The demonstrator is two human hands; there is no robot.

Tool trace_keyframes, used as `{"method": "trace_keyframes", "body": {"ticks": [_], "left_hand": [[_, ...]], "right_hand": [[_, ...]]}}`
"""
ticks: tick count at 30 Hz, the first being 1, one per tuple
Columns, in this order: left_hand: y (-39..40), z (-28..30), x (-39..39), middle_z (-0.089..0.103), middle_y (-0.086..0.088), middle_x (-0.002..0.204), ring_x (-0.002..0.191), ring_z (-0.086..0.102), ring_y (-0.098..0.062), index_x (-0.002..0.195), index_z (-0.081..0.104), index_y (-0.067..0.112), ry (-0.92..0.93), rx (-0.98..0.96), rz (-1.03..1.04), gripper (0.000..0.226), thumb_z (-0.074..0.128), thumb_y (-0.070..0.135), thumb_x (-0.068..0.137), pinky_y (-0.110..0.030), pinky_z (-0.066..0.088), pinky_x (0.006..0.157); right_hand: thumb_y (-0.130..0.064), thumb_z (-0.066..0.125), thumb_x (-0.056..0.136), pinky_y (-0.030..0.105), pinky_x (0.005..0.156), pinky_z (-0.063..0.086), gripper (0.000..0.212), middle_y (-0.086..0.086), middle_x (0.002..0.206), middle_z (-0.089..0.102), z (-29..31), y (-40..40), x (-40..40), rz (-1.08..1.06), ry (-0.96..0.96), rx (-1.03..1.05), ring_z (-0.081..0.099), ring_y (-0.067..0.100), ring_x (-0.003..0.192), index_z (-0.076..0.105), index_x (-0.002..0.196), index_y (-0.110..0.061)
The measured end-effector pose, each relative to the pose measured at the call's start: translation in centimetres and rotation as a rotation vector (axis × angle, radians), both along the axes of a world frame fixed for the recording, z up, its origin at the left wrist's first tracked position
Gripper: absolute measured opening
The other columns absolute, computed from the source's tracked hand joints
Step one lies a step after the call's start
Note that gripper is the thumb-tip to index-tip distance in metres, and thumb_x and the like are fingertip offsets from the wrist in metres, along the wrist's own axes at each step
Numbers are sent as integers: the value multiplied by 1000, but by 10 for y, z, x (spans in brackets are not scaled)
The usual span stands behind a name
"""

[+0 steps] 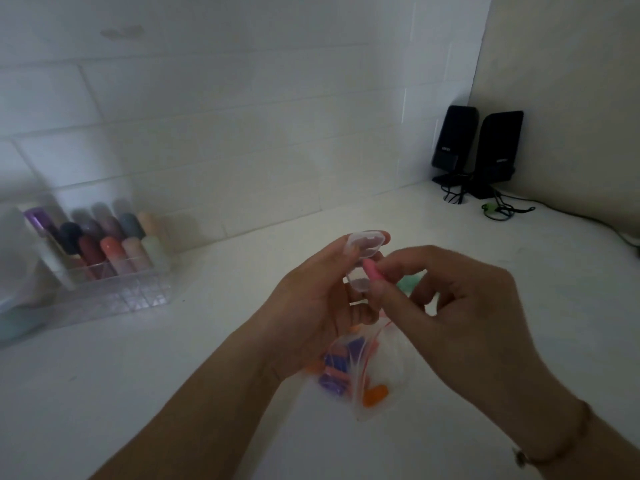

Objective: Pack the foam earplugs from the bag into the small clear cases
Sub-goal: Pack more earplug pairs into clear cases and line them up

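My left hand (pixel 311 299) holds a small clear case (pixel 363 245) with its lid swung open, above the white desk. My right hand (pixel 450 306) pinches a pink foam earplug (pixel 372 270) at the case's lower half. Below both hands lies a clear zip bag (pixel 356 372) with purple, orange and pink earplugs inside; my left wrist covers part of it. Something green (pixel 408 284) shows behind my right fingers, too hidden to identify.
A clear organizer (pixel 104 271) with several coloured tubes stands at the left by the tiled wall. Two black speakers (pixel 481 150) with cables stand in the far right corner. A white desk (pixel 138 393) spreads under everything.
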State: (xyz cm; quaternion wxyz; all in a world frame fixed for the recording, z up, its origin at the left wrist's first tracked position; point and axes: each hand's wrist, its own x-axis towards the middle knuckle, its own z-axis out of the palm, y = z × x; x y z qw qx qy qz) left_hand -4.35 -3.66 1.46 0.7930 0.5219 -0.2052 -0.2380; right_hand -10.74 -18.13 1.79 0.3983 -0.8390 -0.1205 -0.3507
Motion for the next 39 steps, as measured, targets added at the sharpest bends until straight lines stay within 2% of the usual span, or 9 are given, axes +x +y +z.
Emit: {"method": "trace_keyframes", "body": {"ticks": [4,9,13,18,22,26,28,33,39], "left_hand": [[-2,0,-1,52,-12,103,78,53,-17,118,64,7,43,-56,-59,36,54,29,92,-33,51,74],[-1,-3,0,54,-13,106,84,54,-21,115,65,6,90,-138,-109,33,54,24,90,-31,53,73],[-1,-4,5,56,-15,109,89,53,-27,120,59,6,115,-161,-121,37,56,25,88,-37,48,81],[2,-1,12,56,-9,94,72,52,-20,121,56,9,175,-258,-101,51,73,21,75,-30,44,68],[7,-1,16,56,-4,81,71,52,-18,120,52,10,171,-332,-100,65,84,22,66,-28,42,68],[8,-1,17,58,-4,80,72,51,-18,122,50,9,192,-349,-45,39,56,25,87,-28,41,70],[8,-2,17,58,-4,82,74,51,-19,125,49,8,200,-346,-24,39,47,28,92,-29,40,71],[8,-2,16,57,-5,83,73,51,-19,125,50,7,213,-352,8,37,43,28,95,-29,39,70],[8,-1,15,57,-4,81,71,50,-18,123,51,7,227,-349,6,36,42,29,95,-28,40,68]], "right_hand": [[-37,68,81,12,52,40,10,-20,77,64,-8,1,6,-50,-26,-80,54,8,51,70,89,-31],[-35,63,85,8,60,38,13,-19,89,65,-10,-1,7,4,27,-172,51,-8,64,70,95,-32],[-32,66,85,9,51,37,16,-18,93,64,-4,-1,3,30,-24,-138,55,6,55,69,101,-29],[-30,61,76,18,47,40,9,-12,95,60,13,-23,-5,63,-42,-74,56,14,65,63,73,-22],[-48,50,69,30,75,50,23,-26,112,56,11,-46,-6,110,255,-368,52,4,105,67,64,-34],[-65,39,74,34,107,37,39,-28,143,37,-5,-37,0,186,487,-728,22,1,137,68,97,-52],[-62,45,77,37,105,41,35,-21,145,39,-15,-25,3,144,499,-716,27,8,137,68,100,-49],[-50,41,69,40,73,58,39,-7,117,66,-36,-8,14,5,317,-742,60,22,109,75,83,-36],[-37,44,69,37,69,58,35,-5,106,71,-40,-6,19,-34,261,-758,65,24,98,76,78,-28]]}}
